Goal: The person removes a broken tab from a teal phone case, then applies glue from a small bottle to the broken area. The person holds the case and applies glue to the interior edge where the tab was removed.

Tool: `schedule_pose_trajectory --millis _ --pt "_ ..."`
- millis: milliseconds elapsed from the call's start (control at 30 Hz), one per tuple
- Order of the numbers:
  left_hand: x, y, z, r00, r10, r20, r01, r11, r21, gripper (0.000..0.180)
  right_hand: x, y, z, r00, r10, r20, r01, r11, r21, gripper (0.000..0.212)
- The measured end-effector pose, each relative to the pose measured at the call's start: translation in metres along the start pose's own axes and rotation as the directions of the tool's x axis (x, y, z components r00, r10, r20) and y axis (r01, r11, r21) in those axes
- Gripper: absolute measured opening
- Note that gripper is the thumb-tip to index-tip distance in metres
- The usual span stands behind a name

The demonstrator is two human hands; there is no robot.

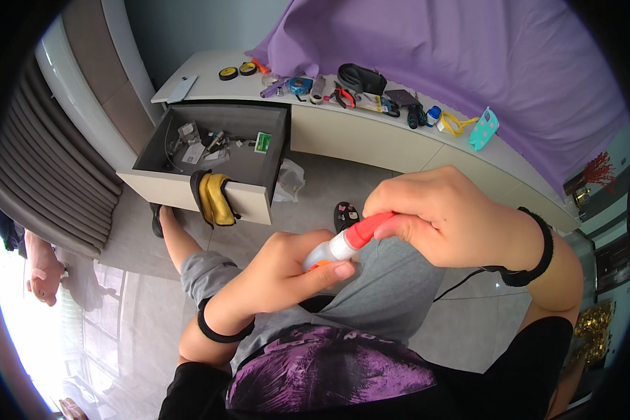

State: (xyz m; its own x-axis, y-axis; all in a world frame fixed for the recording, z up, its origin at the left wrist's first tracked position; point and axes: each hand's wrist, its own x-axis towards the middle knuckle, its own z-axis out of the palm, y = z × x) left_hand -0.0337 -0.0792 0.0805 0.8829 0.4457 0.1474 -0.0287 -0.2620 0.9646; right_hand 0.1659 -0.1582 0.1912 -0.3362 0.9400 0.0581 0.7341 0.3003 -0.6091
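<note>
Now, left fingers (318,280) around bottle (320,255), right fingers (395,201) in a pinch on red cap (361,232), packets (193,153) in drawer (150,183)

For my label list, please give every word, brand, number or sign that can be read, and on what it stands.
Red-capped bottle: no readable text.
Black shirt: partial lettering, no whole word readable.
Green packet in the drawer: print too small.
Yellow packet on the cabinet: too small, blurred.

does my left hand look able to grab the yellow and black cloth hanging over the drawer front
Probably not as is: your left hand is gripping the white bottle, though nothing visible blocks its way to the cloth.
</note>
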Motion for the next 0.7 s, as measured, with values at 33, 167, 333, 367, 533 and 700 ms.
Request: schedule_pose_trajectory --millis 33,167,333,367,533,700 --pt "-0.001 0.001 -0.001 0.999 -0.017 0.039 0.02 0.996 -0.092 0.028 0.0 0.003 -0.001 0.997 -0.073 0.008 0.073 0.997 -0.009 0.013" --pt "0.0 -0.001 -0.007 0.98 -0.058 0.188 0.118 0.938 -0.325 0.034 0.001 0.009 -0.002 0.974 -0.225 0.012 0.225 0.974 -0.029 0.023" --pt "0.004 -0.008 -0.015 0.905 0.033 0.425 0.249 0.768 -0.59 0.033 0.001 0.012 -0.003 0.918 -0.393 0.061 0.396 0.917 -0.043 0.026" --pt "0.004 -0.009 -0.011 0.946 0.006 0.324 0.175 0.831 -0.528 0.029 0.002 0.013 -0.004 0.928 -0.368 0.051 0.37 0.929 -0.028 0.028" --pt "0.006 -0.015 0.01 0.98 0.082 -0.183 -0.059 0.99 0.13 0.028 0.005 0.008 -0.003 0.961 -0.277 -0.018 0.274 0.956 -0.102 0.033" --pt "0.009 -0.013 0.015 0.919 0.291 -0.266 -0.154 0.886 0.437 0.03 0.001 -0.004 0.001 0.947 0.321 -0.004 -0.319 0.944 0.082 0.012"
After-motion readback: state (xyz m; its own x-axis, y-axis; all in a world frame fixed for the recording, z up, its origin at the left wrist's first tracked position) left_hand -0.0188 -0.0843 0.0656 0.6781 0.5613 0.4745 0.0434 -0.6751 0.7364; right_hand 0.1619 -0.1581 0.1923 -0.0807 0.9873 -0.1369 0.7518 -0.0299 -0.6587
